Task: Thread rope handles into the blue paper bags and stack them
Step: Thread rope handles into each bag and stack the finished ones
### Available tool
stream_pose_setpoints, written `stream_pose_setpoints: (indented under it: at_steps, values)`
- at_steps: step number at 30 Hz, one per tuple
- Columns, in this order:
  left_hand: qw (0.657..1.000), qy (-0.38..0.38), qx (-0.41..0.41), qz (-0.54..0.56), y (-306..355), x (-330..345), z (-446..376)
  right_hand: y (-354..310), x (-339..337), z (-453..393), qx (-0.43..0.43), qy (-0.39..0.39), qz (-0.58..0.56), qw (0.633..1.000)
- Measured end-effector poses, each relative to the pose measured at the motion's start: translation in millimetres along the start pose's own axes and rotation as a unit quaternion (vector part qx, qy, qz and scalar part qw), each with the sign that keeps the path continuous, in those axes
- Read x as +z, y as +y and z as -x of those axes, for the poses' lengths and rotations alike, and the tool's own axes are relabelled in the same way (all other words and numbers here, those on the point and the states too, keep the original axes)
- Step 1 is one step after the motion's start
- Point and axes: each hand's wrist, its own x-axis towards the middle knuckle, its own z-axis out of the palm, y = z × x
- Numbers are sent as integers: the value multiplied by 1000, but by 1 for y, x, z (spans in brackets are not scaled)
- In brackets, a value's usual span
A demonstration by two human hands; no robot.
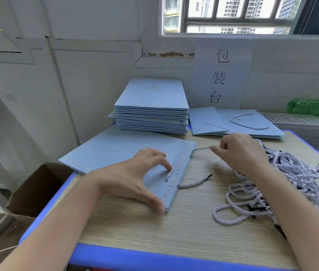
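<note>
left fingers point(164, 163): I see them spread and straight, index tip pressing the rope where it lies on the bag; thumb stretched to the bag's near corner. Pressing, not gripping.
left hand point(135, 178): flat on the bag, holding it down on the table.
right fingers point(216, 150): curled, pinching the far end of the same rope just past the bag's top edge.
right hand point(240, 151): above the table, right of the bag, at the edge of the loose rope pile.
rope point(175, 166): one white twisted cord, its middle running across the bag's face along the edge. One end comes out at the far corner into my right pinch; the other, black-tipped, lies free on the table near the bag's near edge.
bag in work point(119, 151): one blue paper bag, flat, tilted on the left half of the table, pale dotted border.
unthreaded stack point(152, 106): one stack of flat blue bags behind it by the wall; roughly a dozen or more, can't count exactly.
finished bags point(238, 122): right of the stack, at least two overlapping, one rope handle loop visible on top.
rope pile point(271, 182): tangled white cords with black tips, right side of table; too tangled to count.
table point(174, 231): wood-grain top, blue rim.
other: one paper sign point(221, 75) on the wall, one green bottle point(313, 106) lying far right, one cardboard box point(37, 190) on the floor left.
</note>
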Motion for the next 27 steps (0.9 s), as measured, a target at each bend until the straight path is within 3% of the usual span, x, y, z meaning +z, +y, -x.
stream_pose_setpoints:
  at_steps: [2,5,7,9,12,14,16,18,23,27]
  values:
    - [999,24,10,-19,2,0,2,-6,-4,2,-56,-20,-75,995]
    - [988,120,85,-50,11,4,1,-21,-9,9,-158,-76,-238,955]
    - [945,248,174,-123,19,6,-1,-26,-9,15,-217,-163,-261,927]
    - [863,403,240,-187,27,9,-3,-28,-2,17,-268,-183,-232,917]
    - [754,554,281,-212,35,12,-5,-32,5,13,-272,-18,-224,935]
    - [727,589,289,-202,33,13,-5,-39,3,7,-269,107,-217,932]
    - [733,590,281,-186,30,12,-5,-48,-5,2,-259,174,-237,920]
    - [751,583,250,-181,27,10,-5,-56,-20,-6,-225,185,-292,911]
    - [815,528,175,-163,20,10,-12,-50,-40,-28,-132,82,-472,868]
    - [863,455,157,-154,19,15,-18,-42,-21,-21,-51,-23,-511,858]
